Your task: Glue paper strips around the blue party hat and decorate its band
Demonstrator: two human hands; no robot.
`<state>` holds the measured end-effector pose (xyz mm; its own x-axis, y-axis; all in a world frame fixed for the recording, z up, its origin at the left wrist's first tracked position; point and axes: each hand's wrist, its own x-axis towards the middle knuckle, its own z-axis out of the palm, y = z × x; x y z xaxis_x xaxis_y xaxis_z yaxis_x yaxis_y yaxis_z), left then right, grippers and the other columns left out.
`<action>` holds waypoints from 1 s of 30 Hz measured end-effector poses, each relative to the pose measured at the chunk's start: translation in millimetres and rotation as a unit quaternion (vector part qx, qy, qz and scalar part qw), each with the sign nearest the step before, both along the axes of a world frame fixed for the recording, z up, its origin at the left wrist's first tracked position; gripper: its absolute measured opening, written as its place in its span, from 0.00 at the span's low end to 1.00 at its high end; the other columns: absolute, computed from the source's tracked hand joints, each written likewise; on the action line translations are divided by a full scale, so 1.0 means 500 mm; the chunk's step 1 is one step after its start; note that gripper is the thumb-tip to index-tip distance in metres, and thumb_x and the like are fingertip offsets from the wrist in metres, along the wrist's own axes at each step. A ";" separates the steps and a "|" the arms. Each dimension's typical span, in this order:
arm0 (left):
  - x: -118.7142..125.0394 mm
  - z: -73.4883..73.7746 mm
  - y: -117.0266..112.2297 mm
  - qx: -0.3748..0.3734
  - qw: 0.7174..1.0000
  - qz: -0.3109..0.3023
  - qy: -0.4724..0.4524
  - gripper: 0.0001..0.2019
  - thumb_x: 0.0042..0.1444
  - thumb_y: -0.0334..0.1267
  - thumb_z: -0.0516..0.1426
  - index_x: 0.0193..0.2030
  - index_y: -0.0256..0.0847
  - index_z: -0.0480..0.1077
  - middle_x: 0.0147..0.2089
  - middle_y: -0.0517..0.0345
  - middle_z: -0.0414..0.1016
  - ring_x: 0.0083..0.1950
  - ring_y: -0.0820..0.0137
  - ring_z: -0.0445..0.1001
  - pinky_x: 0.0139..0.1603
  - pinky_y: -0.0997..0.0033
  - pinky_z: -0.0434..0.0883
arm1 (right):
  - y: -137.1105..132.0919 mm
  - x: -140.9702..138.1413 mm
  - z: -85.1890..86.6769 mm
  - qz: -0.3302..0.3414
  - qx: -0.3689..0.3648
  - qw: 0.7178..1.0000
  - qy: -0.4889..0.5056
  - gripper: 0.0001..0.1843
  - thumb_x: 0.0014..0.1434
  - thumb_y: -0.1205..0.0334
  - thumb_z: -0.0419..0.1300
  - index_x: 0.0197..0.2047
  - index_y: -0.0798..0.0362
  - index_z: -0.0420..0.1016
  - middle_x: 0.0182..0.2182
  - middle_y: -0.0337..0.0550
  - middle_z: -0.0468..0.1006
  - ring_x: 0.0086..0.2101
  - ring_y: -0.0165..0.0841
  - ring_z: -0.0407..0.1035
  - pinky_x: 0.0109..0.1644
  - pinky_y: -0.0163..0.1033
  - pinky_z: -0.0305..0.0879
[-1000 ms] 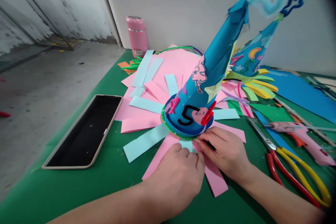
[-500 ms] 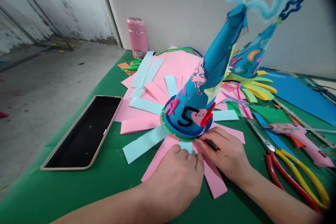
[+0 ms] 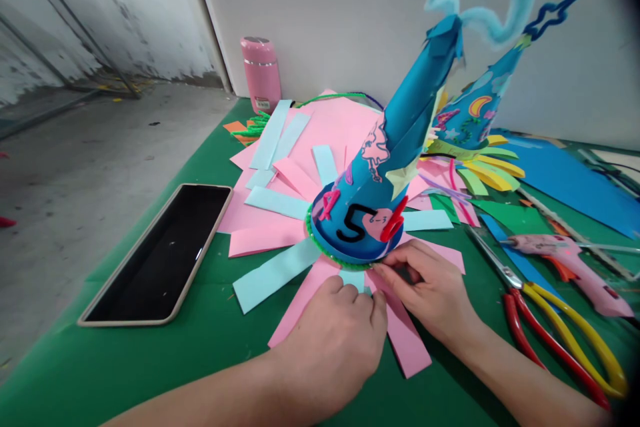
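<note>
A blue paper cone hat (image 3: 395, 147) with a black "5" and a green fuzzy rim stands on the green table (image 3: 150, 360), ringed by pink and light-blue paper strips (image 3: 273, 271). My left hand (image 3: 335, 340) lies curled over the short light-blue strip at the hat's near edge, fingers closed down on it. My right hand (image 3: 430, 293) pinches at the hat's rim just right of that strip, fingertips together on the paper edge.
A phone (image 3: 160, 253) lies face up at the left. Scissors with red and yellow handles (image 3: 555, 327) and a pink glue gun (image 3: 570, 260) lie at the right. A second decorated cone hat (image 3: 480, 107), a pink bottle (image 3: 263, 73) and paper sheets sit behind.
The hat's tip has tilted slightly left. Both hands stay at the near rim, with only small finger shifts.
</note>
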<state>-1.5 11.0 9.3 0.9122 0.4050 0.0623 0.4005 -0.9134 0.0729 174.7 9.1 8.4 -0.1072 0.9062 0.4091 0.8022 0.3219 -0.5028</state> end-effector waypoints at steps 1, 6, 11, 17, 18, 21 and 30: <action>0.000 0.000 0.000 0.003 1.000 0.001 -0.002 0.22 0.52 0.28 0.51 0.54 0.21 0.62 0.36 0.43 0.74 0.32 0.59 0.72 0.32 0.58 0.67 | 0.000 -0.001 -0.001 -0.004 -0.001 1.000 0.001 0.07 0.57 0.61 0.59 0.28 0.51 0.72 0.23 0.37 0.72 0.22 0.26 0.63 0.23 0.32 0.57; -0.002 -0.004 0.000 0.018 1.000 0.002 -0.013 0.23 0.51 0.27 0.51 0.55 0.21 0.62 0.35 0.44 0.74 0.31 0.60 0.71 0.32 0.58 0.67 | 0.003 -0.005 -0.003 -0.018 -0.006 1.000 0.005 0.07 0.56 0.61 0.60 0.27 0.52 0.71 0.22 0.36 0.70 0.21 0.25 0.61 0.22 0.31 0.56; 0.001 -0.001 0.000 0.013 1.000 0.004 -0.002 0.22 0.50 0.27 0.52 0.54 0.21 0.62 0.34 0.45 0.73 0.31 0.61 0.71 0.31 0.59 0.67 | -0.005 0.001 0.007 -0.005 -0.013 1.000 0.027 0.06 0.57 0.64 0.58 0.29 0.52 0.71 0.23 0.37 0.70 0.22 0.25 0.62 0.23 0.31 0.58; 0.002 0.003 -0.001 0.009 1.000 0.009 -0.006 0.22 0.51 0.26 0.50 0.53 0.20 0.62 0.33 0.46 0.73 0.30 0.61 0.70 0.31 0.59 0.66 | -0.034 0.021 0.009 0.112 0.001 0.990 -0.080 0.14 0.61 0.68 0.53 0.49 0.52 0.73 0.29 0.42 0.71 0.28 0.28 0.66 0.29 0.33 0.63; 0.002 0.003 -0.002 0.009 1.000 0.010 -0.007 0.21 0.51 0.26 0.50 0.53 0.21 0.63 0.33 0.46 0.73 0.30 0.61 0.70 0.30 0.59 0.66 | -0.036 0.022 0.008 0.120 0.006 0.987 -0.105 0.15 0.61 0.68 0.52 0.50 0.51 0.72 0.28 0.41 0.70 0.27 0.28 0.64 0.28 0.33 0.61; 0.003 -0.001 -0.003 0.023 1.000 0.015 -0.016 0.20 0.50 0.26 0.50 0.51 0.22 0.64 0.32 0.47 0.73 0.29 0.62 0.70 0.29 0.60 0.66 | -0.037 0.020 0.005 0.119 0.022 0.982 -0.141 0.15 0.61 0.67 0.53 0.51 0.51 0.72 0.26 0.40 0.68 0.25 0.28 0.62 0.25 0.33 0.56; 0.003 -0.004 -0.003 0.035 0.999 0.020 -0.037 0.19 0.48 0.24 0.49 0.48 0.24 0.67 0.31 0.48 0.72 0.27 0.62 0.69 0.28 0.61 0.64 | -0.029 0.017 0.000 0.113 0.017 0.982 -0.150 0.15 0.62 0.67 0.51 0.50 0.52 0.74 0.27 0.41 0.68 0.26 0.29 0.62 0.26 0.34 0.55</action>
